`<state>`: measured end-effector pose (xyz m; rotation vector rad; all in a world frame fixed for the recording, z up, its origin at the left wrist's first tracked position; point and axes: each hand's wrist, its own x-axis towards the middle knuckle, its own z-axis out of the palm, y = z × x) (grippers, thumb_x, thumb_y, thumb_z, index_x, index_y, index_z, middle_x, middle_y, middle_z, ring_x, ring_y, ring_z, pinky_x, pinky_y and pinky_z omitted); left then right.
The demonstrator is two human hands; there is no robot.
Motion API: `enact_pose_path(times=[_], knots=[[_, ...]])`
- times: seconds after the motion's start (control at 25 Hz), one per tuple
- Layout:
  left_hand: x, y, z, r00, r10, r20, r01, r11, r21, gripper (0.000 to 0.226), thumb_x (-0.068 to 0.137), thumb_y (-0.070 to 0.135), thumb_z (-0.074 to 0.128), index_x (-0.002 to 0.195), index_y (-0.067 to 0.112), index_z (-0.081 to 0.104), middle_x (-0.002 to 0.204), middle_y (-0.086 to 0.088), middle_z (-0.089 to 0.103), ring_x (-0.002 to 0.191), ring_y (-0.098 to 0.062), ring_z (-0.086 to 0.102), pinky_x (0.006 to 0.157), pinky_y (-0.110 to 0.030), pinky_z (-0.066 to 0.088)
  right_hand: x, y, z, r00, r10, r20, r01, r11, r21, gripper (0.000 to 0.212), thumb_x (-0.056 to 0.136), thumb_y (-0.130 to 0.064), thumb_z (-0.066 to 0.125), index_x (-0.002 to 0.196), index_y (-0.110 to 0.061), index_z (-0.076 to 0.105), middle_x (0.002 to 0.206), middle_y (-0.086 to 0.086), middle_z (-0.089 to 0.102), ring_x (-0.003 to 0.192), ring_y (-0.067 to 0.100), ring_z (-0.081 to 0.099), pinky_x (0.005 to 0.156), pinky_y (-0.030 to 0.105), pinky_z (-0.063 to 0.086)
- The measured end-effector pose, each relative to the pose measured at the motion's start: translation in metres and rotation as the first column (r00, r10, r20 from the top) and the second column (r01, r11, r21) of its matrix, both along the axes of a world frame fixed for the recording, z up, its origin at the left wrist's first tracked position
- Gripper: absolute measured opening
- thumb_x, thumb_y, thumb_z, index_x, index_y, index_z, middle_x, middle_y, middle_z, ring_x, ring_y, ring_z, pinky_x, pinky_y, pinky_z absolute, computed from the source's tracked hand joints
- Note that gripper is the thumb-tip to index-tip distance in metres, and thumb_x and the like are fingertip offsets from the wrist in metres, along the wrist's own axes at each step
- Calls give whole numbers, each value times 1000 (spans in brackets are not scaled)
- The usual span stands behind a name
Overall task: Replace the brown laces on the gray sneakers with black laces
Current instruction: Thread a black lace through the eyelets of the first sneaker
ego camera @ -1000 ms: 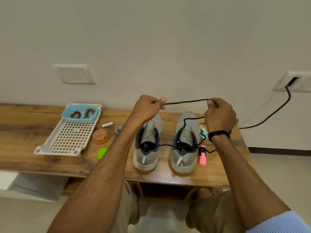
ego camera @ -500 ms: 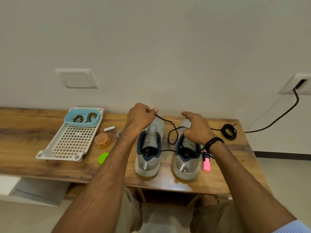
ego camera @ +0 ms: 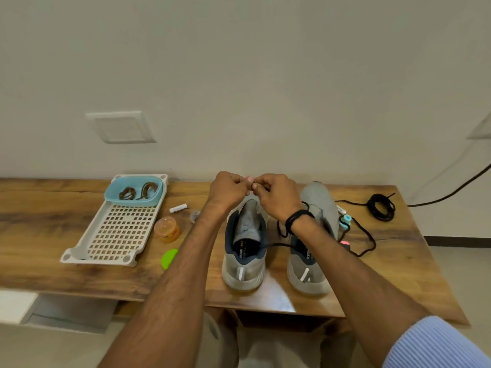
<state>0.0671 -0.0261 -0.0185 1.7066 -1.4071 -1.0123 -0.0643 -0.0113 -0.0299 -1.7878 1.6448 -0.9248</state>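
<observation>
Black lace (ego camera: 276, 245) | left hand (ego camera: 228, 189) and right hand (ego camera: 276, 197) pinch it over left sneaker (ego camera: 243, 272) | insole print blurred

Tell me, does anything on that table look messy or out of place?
Nothing is spilled or damaged. A loose black lace trails across both sneakers' openings and loops over the table at right. A green disc lies alone near the front edge.

Tray (ego camera: 79, 251) L of sneakers (ego camera: 243, 272), coiled lace (ego camera: 381, 207) R, all on table (ego camera: 39, 227)
</observation>
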Motion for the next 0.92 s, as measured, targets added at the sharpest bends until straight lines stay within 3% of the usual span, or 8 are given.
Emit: enact_pose_path(times=[0.16, 0.28, 0.36, 0.48, 0.52, 0.64, 0.72, 0.92], knots=[[12, -10, -21, 989, 145, 29, -143, 988, -61, 25, 86, 32, 75, 76, 9, 75, 76, -2, 72, 75, -16, 65, 73, -32, 54, 5, -12, -8, 988, -20, -152, 24, 999, 24, 19, 93, -24, 61, 107, -20, 73, 103, 1, 74, 98, 18, 67, 83, 28, 53], [16, -12, -27, 998, 61, -26, -62, 997, -40, 12, 90, 18, 69, 86, 10, 75, 80, -4, 72, 76, -17, 66, 73, -32, 56, 9, -10, -13, 997, 71, -8, -70, 995, 64, 31, 92, -29, 66, 122, -23, 67, 110, -2, 73, 106, 11, 64, 81, 12, 43], [13, -11, -26, 993, 31, -116, -33, 999, -16, 9, 92, 11, 65, 100, 9, 69, 83, -7, 71, 75, -16, 66, 69, -28, 53, 10, -11, -13, 996, 70, 63, -72, 997, 28, 25, 90, -30, 69, 114, -24, 72, 105, -7, 74, 101, 6, 65, 70, 0, 38], [12, -10, -25, 981, 65, -182, -68, 998, -9, 27, 94, 10, 62, 119, 11, 53, 90, -9, 72, 75, -13, 66, 71, -27, 52, 0, -24, -15, 999, 39, 38, -40, 999, 21, 17, 88, -33, 71, 97, -21, 77, 92, -10, 73, 86, 3, 64, 63, -1, 37], [13, -10, -26, 989, 85, -125, -90, 995, -34, 27, 94, 11, 61, 119, 13, 51, 91, -8, 72, 80, -14, 67, 75, -30, 53, -6, -29, -15, 1000, 26, -9, -25, 999, 43, 16, 88, -33, 70, 95, -20, 77, 89, -10, 72, 84, 3, 62, 60, 0, 36], [14, -7, -27, 967, 94, 238, -86, 995, -42, 13, 88, 17, 68, 101, 17, 65, 93, -4, 72, 91, -19, 67, 82, -33, 54, -28, -40, -22, 991, -39, -130, 57, 989, 138, 14, 91, -27, 68, 94, -16, 75, 87, -5, 68, 81, 8, 59, 59, 10, 37], [7, -1, -27, 948, 1, 319, -14, 999, 40, 7, 87, 22, 71, 90, 16, 73, 93, -3, 73, 93, -20, 68, 82, -31, 55, -39, -40, -27, 984, -39, -174, 74, 977, 198, 14, 91, -26, 67, 92, -14, 74, 85, -4, 67, 79, 10, 58, 64, 17, 39], [-8, 3, -31, 865, -130, 485, 106, 991, 76, 12, 89, 27, 70, 96, 20, 77, 102, -1, 75, 102, -21, 66, 88, -30, 52, -45, -30, -33, 978, 130, -163, -89, 966, 242, 12, 91, -21, 67, 92, -12, 73, 89, -2, 70, 82, 11, 61, 66, 18, 41]])
